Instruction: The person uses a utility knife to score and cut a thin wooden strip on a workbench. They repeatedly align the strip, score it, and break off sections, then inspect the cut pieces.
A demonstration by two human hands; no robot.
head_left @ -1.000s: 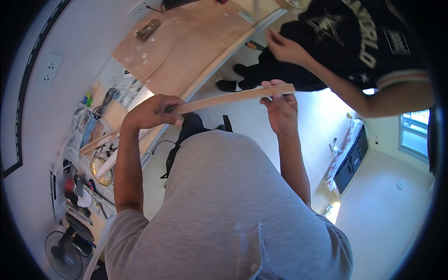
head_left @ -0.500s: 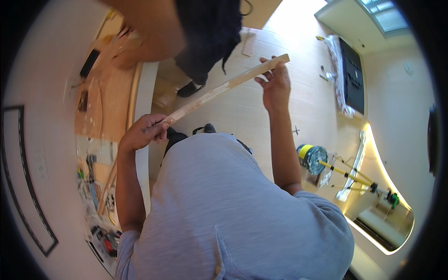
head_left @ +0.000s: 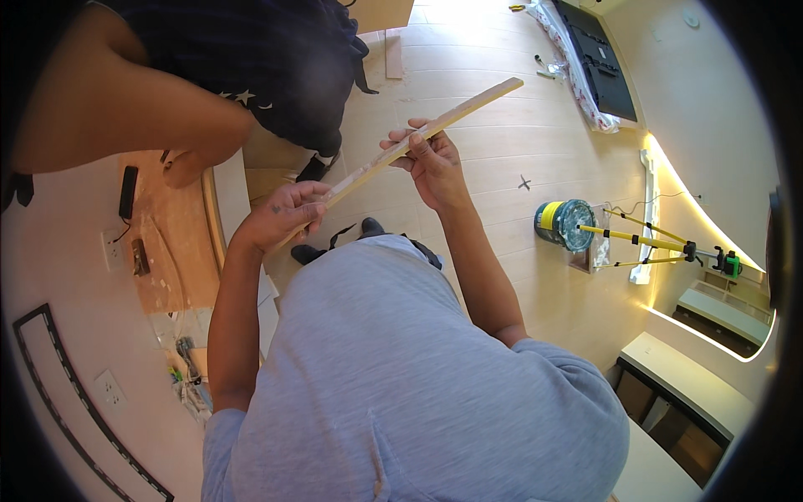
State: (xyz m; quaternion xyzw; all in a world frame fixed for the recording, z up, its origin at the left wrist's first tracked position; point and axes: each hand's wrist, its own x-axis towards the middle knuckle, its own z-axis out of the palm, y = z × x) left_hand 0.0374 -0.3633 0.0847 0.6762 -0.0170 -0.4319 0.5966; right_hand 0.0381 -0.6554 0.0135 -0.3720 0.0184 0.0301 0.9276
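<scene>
A long, narrow wooden strip [head_left: 378,163] with pale, patchy faces slants up to the right in front of me. My left hand [head_left: 288,213] is closed round its lower part, near my body. Further along, my right hand [head_left: 431,163] pinches the strip between thumb and fingers, and the far end sticks out beyond that hand. The strip is held in the air above the floor.
Close at the upper left, a co-worker in dark clothes [head_left: 276,67] leans over a wooden worktop [head_left: 171,243]. On the right stand a paint-stained bucket [head_left: 565,224] and a yellow tripod [head_left: 644,241]. A black panel [head_left: 595,63] lies at the upper right.
My right hand has slid inward from the strip's far end, leaving more strip beyond it. The strip has turned slightly. The view has shifted, and the co-worker's arm now shows further left.
</scene>
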